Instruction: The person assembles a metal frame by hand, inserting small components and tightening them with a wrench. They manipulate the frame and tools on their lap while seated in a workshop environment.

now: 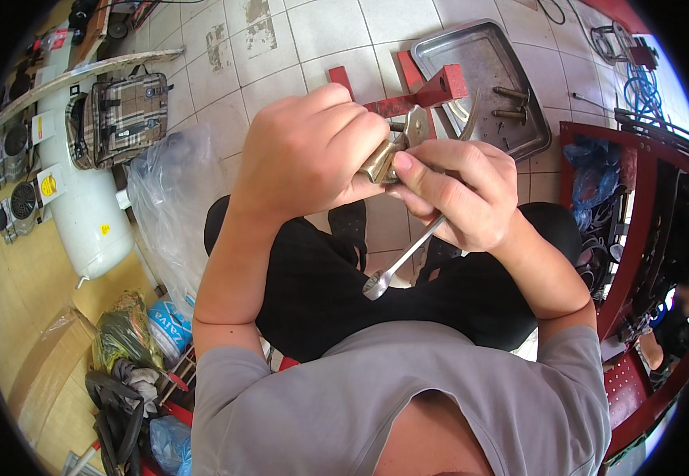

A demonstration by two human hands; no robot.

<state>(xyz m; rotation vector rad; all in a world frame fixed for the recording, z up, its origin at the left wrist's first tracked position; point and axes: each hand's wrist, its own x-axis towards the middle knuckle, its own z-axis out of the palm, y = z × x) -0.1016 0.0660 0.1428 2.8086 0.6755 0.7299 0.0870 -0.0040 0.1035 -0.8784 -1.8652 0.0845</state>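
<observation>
Up in front of my knees, my left hand (312, 155) is closed around a small brass-coloured metal part (382, 163). A flat metal plate with a hole (416, 125) sticks up beside it; whether the two are joined, I cannot tell. My right hand (467, 190) pinches the near side of the same part with thumb and fingers. A steel wrench (400, 263) also lies in that hand, its ring end pointing down toward my lap. Above my right fingers rises a curved metal piece (472, 116); where it connects is hidden by the fingers.
Beyond my hands, a red metal stand (443, 85) is on the tiled floor. A metal tray (541, 131) there holds several bolt-like parts (509, 115). To the left are a white tank (90, 222), a plaid bag (130, 115) and clear plastic (171, 186). A red rack (638, 230) stands right.
</observation>
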